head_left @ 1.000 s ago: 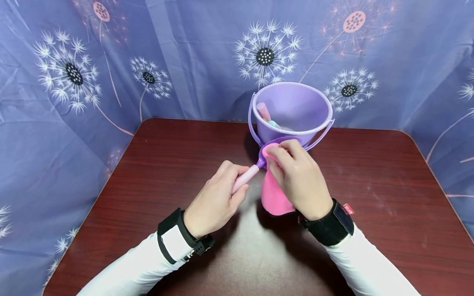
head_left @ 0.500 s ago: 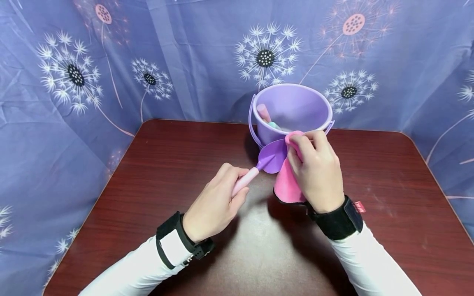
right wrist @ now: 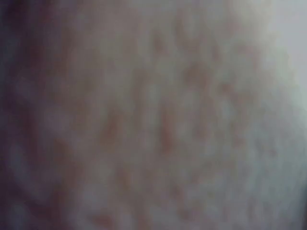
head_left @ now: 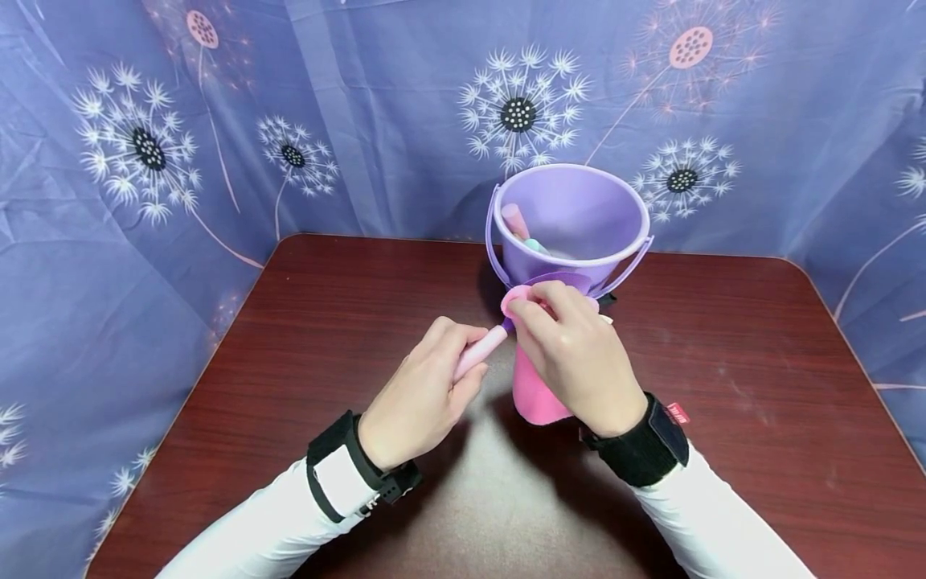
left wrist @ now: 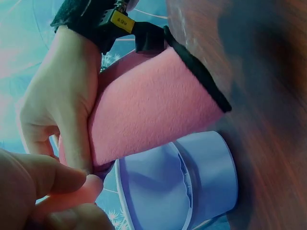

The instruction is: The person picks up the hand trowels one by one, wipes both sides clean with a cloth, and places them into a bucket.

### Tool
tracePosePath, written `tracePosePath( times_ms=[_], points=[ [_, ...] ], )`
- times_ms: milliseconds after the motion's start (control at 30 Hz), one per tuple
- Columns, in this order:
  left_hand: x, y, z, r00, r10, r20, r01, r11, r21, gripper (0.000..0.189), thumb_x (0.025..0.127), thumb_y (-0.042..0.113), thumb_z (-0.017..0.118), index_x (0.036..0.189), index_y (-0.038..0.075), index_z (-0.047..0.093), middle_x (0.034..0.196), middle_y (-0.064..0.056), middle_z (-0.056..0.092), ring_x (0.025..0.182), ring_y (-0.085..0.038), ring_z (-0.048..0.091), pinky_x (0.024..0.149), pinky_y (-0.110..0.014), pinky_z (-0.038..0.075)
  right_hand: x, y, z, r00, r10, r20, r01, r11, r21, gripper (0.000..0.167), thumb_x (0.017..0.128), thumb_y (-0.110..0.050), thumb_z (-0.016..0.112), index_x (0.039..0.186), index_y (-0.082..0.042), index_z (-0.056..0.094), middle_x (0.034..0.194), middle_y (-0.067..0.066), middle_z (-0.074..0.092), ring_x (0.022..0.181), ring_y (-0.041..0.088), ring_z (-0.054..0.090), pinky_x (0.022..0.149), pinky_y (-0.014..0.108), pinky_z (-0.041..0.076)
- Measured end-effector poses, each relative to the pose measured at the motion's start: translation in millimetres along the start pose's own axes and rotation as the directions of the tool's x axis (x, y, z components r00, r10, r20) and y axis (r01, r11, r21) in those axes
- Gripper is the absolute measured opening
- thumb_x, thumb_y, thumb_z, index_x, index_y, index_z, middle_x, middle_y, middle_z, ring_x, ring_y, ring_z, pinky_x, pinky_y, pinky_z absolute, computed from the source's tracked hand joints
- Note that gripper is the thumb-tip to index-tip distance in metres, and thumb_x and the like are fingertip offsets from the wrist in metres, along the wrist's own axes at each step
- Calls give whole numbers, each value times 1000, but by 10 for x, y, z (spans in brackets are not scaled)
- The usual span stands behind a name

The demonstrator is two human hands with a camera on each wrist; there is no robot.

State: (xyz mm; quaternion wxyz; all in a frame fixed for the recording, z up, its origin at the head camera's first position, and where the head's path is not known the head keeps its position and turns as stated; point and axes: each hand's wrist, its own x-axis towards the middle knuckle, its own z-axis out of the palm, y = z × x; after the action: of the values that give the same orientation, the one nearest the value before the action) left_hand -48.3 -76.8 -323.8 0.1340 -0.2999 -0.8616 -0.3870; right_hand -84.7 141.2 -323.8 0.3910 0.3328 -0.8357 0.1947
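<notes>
My left hand [head_left: 423, 398] grips the pale pink handle of a toy shovel [head_left: 481, 354], which points away and to the right. A bright pink cloth [head_left: 535, 394] lies over the shovel's purple blade, hiding most of it. My right hand [head_left: 589, 366] pinches the cloth against the blade, close to the handle, and the rest of the cloth hangs down. In the left wrist view the cloth [left wrist: 148, 103] shows a black edge and drapes beside the right hand [left wrist: 60, 96]. The right wrist view is a blur.
Just beyond the hands a purple bucket [head_left: 571, 213] stands on the dark red-brown table [head_left: 347, 297]. Inside it lean a pink piece [head_left: 514, 219] and a mint piece [head_left: 536, 245]. A blue dandelion-print curtain [head_left: 398, 104] hangs behind the table.
My right hand slid the cloth right and away along the blade, uncovering it, then came back left toward the handle. The left hand and shovel stayed nearly still.
</notes>
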Motion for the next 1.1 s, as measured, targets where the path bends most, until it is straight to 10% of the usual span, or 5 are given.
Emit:
tracePosePath(
  times_ms=[733,1100],
  points=[
    [-37,-25,-80,1000,23,-7,-23,1000,19,28,98,5,70,125,7,64,97,0,53,84,-12,51,73,-28,47,-66,333,-243,973,232,13,-229,969,-96,12,100,-7,70,111,-6,74,106,16,61,89,36,62,79,51,54],
    [15,-22,-33,997,58,-59,-59,998,-2,29,98,4,72,126,3,64,104,-5,58,88,-16,55,78,-32,50,-70,142,-118,987,160,22,-159,987,-11,19,91,0,78,110,-4,73,100,16,61,77,33,63,70,48,56]
  ],
)
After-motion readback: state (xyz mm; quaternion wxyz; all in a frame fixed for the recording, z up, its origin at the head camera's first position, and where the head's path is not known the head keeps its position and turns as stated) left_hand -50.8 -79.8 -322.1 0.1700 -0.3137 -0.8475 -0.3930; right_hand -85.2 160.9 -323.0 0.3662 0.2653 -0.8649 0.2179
